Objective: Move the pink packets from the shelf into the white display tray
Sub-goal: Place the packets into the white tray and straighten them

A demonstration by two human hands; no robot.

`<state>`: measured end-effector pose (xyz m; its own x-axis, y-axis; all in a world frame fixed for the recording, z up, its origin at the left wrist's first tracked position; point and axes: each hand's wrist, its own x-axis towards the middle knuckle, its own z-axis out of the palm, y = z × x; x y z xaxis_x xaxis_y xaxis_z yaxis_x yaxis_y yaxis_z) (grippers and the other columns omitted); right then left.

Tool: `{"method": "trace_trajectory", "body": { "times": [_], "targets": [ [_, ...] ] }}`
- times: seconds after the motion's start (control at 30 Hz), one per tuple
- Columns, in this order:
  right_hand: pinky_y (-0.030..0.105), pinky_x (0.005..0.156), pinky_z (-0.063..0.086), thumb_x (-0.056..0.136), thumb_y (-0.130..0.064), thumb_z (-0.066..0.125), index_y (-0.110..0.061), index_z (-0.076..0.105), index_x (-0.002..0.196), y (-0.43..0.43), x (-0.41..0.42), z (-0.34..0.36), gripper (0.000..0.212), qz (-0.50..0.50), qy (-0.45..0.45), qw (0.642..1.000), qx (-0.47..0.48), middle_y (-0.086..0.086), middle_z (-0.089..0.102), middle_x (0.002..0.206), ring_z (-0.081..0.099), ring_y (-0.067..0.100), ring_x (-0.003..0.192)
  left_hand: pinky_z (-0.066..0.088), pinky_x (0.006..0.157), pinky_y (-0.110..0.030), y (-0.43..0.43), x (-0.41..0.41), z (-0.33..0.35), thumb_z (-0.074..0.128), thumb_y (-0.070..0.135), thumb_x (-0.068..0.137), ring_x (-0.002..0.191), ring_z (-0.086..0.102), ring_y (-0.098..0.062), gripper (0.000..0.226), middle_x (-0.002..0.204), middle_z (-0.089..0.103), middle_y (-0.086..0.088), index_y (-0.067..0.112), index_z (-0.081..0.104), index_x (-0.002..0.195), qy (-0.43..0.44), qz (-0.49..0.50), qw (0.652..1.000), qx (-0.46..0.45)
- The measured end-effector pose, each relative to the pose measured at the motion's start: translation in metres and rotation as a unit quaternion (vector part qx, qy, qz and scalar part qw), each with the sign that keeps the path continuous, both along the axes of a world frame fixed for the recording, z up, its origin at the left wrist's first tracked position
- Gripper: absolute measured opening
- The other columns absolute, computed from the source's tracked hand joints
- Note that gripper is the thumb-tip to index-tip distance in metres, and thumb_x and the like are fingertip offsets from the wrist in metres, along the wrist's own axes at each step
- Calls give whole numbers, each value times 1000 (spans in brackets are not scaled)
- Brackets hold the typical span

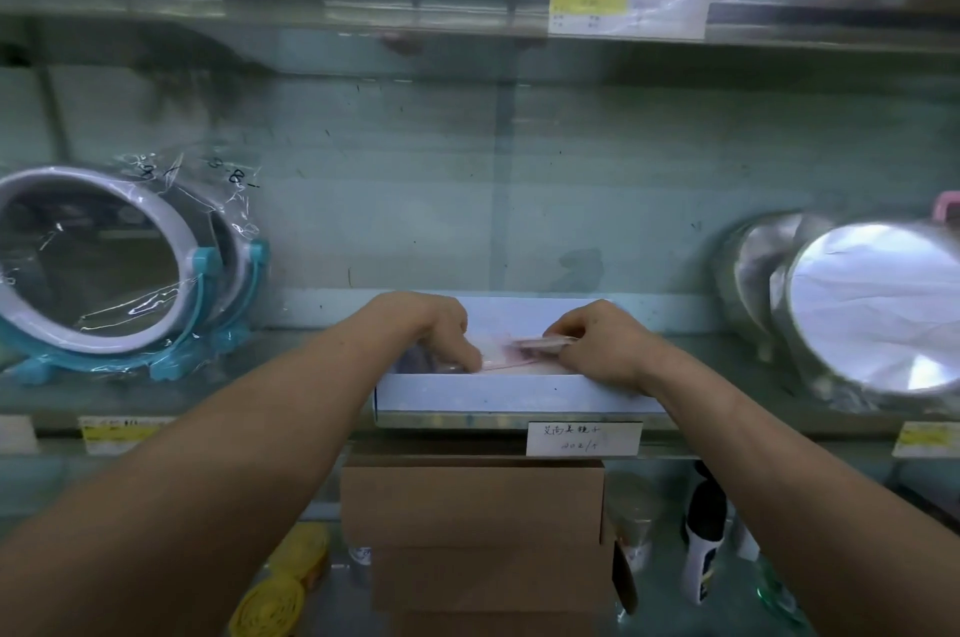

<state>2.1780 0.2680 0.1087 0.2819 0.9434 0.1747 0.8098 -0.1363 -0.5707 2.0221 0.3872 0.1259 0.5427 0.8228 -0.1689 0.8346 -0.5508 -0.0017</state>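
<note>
Presently both hands are inside the shallow white rectangular display tray (519, 400), which sits at the front edge of the glass shelf (311, 397). The right hand (597, 348) has its grip closed, thumb against fingers, on the end of a thin pink packet (543, 344) held just above the tray floor. The left hand (441, 332) is curled with fingertips pressed down; just beside them, toward the right hand, lies a pale pink flat layer (506, 362), apparently packets already placed. Whether the left grip actually pinches anything cannot be told; the fingers hide the contact.

Judgement on progress: the task appears well under way. At least one packet seems to lie in the tray and another is being set down. No further pink packets are visible on the shelf to either side of the hands, so how many are left cannot be established from this view; the tray's interior is blurred and a count is not possible.

Surroundings, noted for clearance: a round white-rimmed mirror on a turquoise stand in clear wrap (109, 272) stands well to the left of the left hand, and a round silver mirror (872, 309) well to the right of the right hand. Neither touches the tray. A handwritten paper label (583, 438) hangs below the tray front.
</note>
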Motion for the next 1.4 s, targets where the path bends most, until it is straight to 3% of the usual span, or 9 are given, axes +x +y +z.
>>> {"method": "trace_trajectory", "body": {
  "times": [0.13,0.23,0.33,0.53,0.73,0.93,1.13,1.27,1.4],
  "targets": [
    [19,56,38,88,-19,58,-22,72,87,2,4,-4,15,-27,-14,999,24,-2,68,89,57,15,82,49,82,-32,-11,15,5,52,58,86,84,66,-27,55,101,66,-13,4,55,100,-56,7,998,-16],
    [24,59,41,89,-19,55,-21,72,84,5,5,-6,18,-44,-21,998,32,0,69,87,59,19,82,43,98,-33,-9,13,11,43,17,95,119,56,-27,34,133,54,-12,14,54,127,-57,-39,997,37],
    [27,67,47,89,-25,59,-22,72,87,6,6,-6,14,-51,-15,998,21,-1,70,89,60,18,84,30,113,-36,-17,8,10,34,-5,83,140,30,-20,76,154,30,3,39,34,145,-25,-122,992,-32],
    [24,61,40,88,-10,50,-20,68,93,6,7,-6,21,-85,-22,996,26,-4,59,78,54,22,80,19,114,-29,-33,-7,12,44,24,98,142,25,-15,54,155,27,9,38,29,148,7,-110,985,-135],
    [25,67,41,85,-6,43,-19,66,104,6,6,-6,32,-92,-27,995,19,-1,59,86,53,23,82,35,106,-39,-34,1,7,33,64,92,132,42,-25,65,146,43,-2,21,48,138,110,-57,991,53],
    [25,64,38,84,-5,43,-17,67,97,8,7,-8,30,-90,-23,995,24,-2,53,73,49,23,74,25,116,-45,-25,-4,14,50,47,93,143,24,-21,56,156,23,8,44,29,146,41,-94,984,-148],
    [21,58,38,82,-2,45,-14,69,97,6,6,-6,31,-77,-17,997,14,-1,60,80,54,22,78,41,96,-33,-21,22,-3,45,60,88,127,44,-25,58,145,42,3,29,49,137,-5,-45,999,13],
    [20,52,34,80,1,43,-5,68,96,3,5,-4,31,-63,5,998,-11,2,56,75,49,19,71,49,92,-38,-9,16,7,59,57,82,128,43,-26,69,146,35,3,33,40,143,5,1,995,-98],
    [20,60,40,82,5,41,-13,70,101,-1,3,-1,39,-40,19,999,-21,0,63,86,54,17,79,49,95,-36,-3,7,2,60,44,87,106,55,-22,44,131,54,-4,20,58,124,-35,-3,999,-37]
  ]
}}
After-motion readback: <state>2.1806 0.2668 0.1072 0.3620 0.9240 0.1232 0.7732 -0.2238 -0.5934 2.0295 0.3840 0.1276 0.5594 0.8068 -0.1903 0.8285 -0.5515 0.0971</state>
